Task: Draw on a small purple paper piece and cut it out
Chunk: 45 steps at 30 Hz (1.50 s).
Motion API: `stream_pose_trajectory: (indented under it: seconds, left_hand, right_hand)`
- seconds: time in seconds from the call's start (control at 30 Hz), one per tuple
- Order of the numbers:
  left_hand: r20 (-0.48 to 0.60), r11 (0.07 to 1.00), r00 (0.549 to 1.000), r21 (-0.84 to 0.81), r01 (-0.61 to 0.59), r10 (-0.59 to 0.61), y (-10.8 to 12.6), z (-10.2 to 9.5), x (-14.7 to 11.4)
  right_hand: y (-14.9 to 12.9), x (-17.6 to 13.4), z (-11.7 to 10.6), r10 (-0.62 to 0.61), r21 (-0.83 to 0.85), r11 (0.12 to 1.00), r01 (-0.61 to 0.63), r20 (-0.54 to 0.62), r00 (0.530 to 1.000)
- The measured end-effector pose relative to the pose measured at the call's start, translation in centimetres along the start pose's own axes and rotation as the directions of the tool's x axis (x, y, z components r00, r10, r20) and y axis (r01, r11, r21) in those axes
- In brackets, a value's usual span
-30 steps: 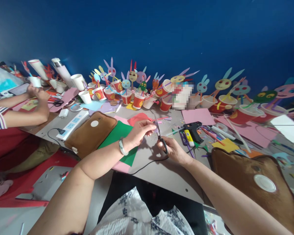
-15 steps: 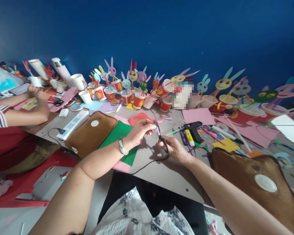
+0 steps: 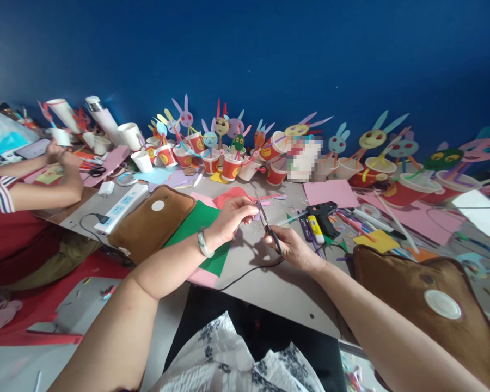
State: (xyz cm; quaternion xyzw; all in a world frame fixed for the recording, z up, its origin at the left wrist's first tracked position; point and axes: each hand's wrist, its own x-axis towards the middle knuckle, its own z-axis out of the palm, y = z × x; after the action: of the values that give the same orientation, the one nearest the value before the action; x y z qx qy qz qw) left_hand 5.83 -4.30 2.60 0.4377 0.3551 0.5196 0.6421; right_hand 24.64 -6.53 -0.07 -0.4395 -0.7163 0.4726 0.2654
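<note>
My right hand (image 3: pixel 293 249) grips a pair of scissors (image 3: pixel 274 239) by the dark handles, blades pointing up and away from me. Close by on the left, my left hand (image 3: pixel 231 219), with a pale bangle on its wrist, is closed in a pinch beside the blades. A small bit of purple paper (image 3: pixel 256 216) shows at its fingertips, mostly hidden by the fingers. Beneath the left forearm lies a green paper sheet (image 3: pixel 216 265). Red paper (image 3: pixel 230 196) rests just beyond that hand. To the right of the scissors is a black glue gun (image 3: pixel 325 219) beside a yellow glue stick (image 3: pixel 316 230).
Paper cups (image 3: pixel 231 167) with paper rabbit figures line the wall. A brown cushion-like pad (image 3: pixel 147 226) and a white power strip (image 3: pixel 124 206) lie left; another brown pad (image 3: pixel 408 294) lies right. A co-worker's arm (image 3: pixel 49 193) is at far left. A cable (image 3: pixel 249 270) crosses the table.
Both hands stay almost in place. The scissors and my left fingertips have shifted very slightly; the other things have not moved.
</note>
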Motion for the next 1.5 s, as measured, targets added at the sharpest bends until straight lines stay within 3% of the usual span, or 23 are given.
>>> stream_pose_trajectory:
  seconds: [0.37,0.57,0.73,0.9,1.03,1.2,1.5]
  left_hand:
    - [0.009,1.0,1.0,0.014,-0.021,0.021,-0.2,-0.2,0.2]
    - [0.04,0.999,0.998,0.009,-0.05,0.05,-0.7,-0.3,0.3]
    - [0.044,0.998,0.998,0.041,-0.04,0.038,-1.8,-0.6,0.7]
    - [0.015,0.995,0.999,0.083,-0.049,0.048,-3.0,-0.6,1.0]
    - [-0.051,0.991,0.997,0.124,-0.048,0.055,-3.6,0.1,0.9]
    - [-0.046,0.984,0.997,0.169,-0.055,0.064,-3.5,1.6,0.9]
    - [-0.04,0.989,0.999,0.145,-0.028,0.034,-2.9,4.4,2.4]
  right_hand:
    - [0.2,0.3,-0.4,-0.004,-0.018,1.0,0.004,-0.013,1.0]
    - [0.9,0.5,-0.2,0.014,-0.025,1.0,-0.019,-0.183,0.983]
    - [1.3,0.7,0.3,0.023,0.095,0.995,0.009,-0.324,0.946]
    - [1.6,0.7,0.5,0.057,0.295,0.954,0.043,-0.321,0.945]
    - [1.5,0.8,0.4,0.052,0.333,0.941,0.059,-0.315,0.948]
    - [1.4,1.2,0.1,-0.009,0.288,0.95,0.12,-0.36,0.933]
    - [1.7,1.5,-0.9,-0.055,0.244,0.945,0.22,-0.542,0.839]
